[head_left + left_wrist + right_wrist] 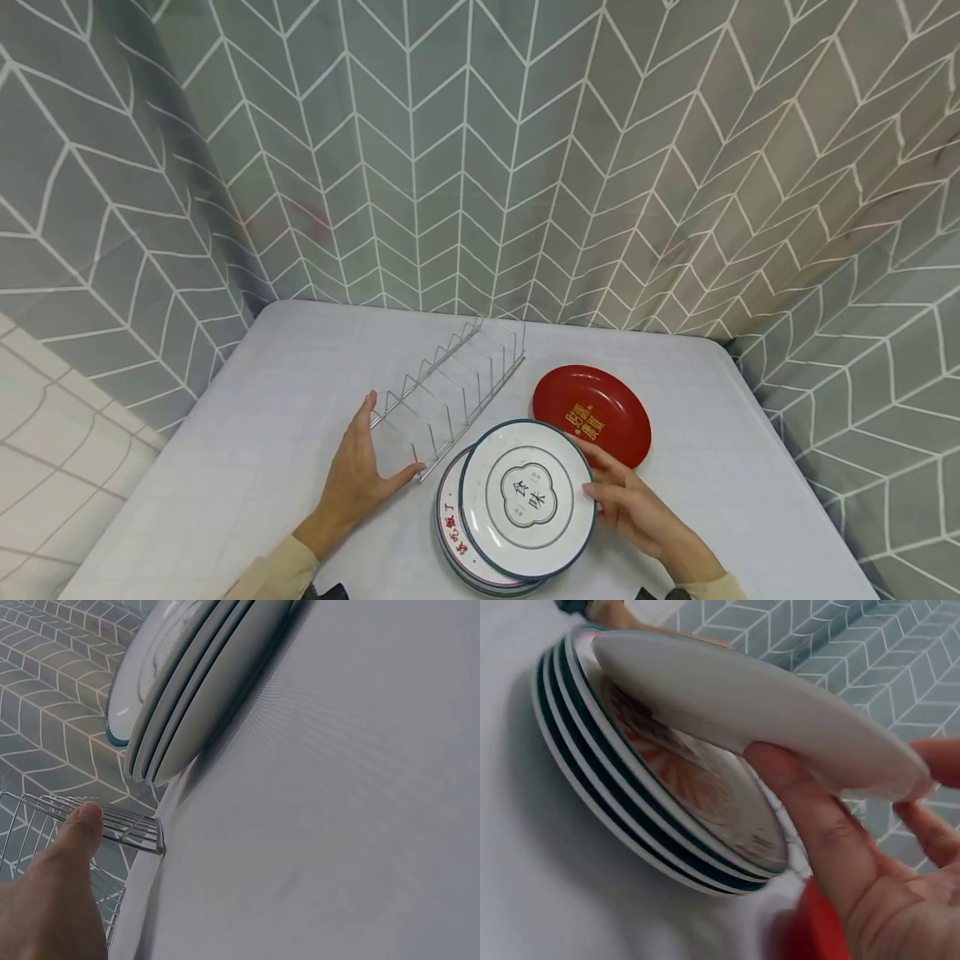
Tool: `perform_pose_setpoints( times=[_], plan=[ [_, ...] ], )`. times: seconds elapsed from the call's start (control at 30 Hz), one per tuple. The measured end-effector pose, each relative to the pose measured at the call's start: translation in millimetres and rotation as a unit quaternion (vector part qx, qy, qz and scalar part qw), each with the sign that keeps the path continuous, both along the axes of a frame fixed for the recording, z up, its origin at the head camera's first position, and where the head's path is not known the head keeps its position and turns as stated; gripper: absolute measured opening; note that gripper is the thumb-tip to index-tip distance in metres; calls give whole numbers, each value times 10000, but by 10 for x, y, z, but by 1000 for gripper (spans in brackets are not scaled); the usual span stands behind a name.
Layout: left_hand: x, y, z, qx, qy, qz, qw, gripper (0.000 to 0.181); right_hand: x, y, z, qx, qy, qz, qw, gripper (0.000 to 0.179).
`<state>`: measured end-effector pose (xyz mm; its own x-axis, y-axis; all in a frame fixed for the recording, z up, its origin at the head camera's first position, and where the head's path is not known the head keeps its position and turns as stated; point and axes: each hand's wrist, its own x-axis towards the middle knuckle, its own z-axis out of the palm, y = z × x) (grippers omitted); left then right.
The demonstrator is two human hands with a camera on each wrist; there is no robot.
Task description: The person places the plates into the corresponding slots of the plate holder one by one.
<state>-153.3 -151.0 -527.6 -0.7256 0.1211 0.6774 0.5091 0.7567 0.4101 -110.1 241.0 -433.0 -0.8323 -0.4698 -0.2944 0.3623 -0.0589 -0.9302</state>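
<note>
My right hand (633, 508) pinches the right edge of a white plate (527, 533) with a dark blue-green rim and a flower-shaped emblem. In the right wrist view this plate (757, 694) tilts up off a stack of rimmed plates (562, 742), its far edge still at the stack, my thumb beneath it. Red characters show on the stack's top plate (452, 525) in the head view. My left hand (356, 471) holds the near end of a silver wire dish rack (448, 383), thumb and fingers at opposite sides. Its thumb lies against the wires (124, 825) in the left wrist view.
Beyond the right hand lies a red oval tray (551, 396) with gold characters. Everything stands on a white-covered table (300, 358). Patterned grey curtains (480, 167) hang behind and at the sides.
</note>
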Motion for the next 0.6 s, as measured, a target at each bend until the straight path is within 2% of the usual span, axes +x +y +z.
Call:
perform_pose_setpoints(
  times=[0.17, 0.27, 0.4, 0.6],
  plan=[
    [0, -3, -4, 6, 216, -15, 9998, 123, -51, 83, 143, -143, 1084, 22, 9940, 54],
    [-11, -5, -1, 20, 364, -57, 9993, 121, -115, 123, 222, -365, 1527, 31, 9876, 56],
    [-16, 4, 2, 29, 412, -128, 9991, 121, -206, 151, 308, -521, 1789, 28, 9825, 58],
    [8, 17, 13, 25, 228, -57, 9997, 121, -343, 106, 384, -444, 2021, 59, 9783, 60]
  ],
)
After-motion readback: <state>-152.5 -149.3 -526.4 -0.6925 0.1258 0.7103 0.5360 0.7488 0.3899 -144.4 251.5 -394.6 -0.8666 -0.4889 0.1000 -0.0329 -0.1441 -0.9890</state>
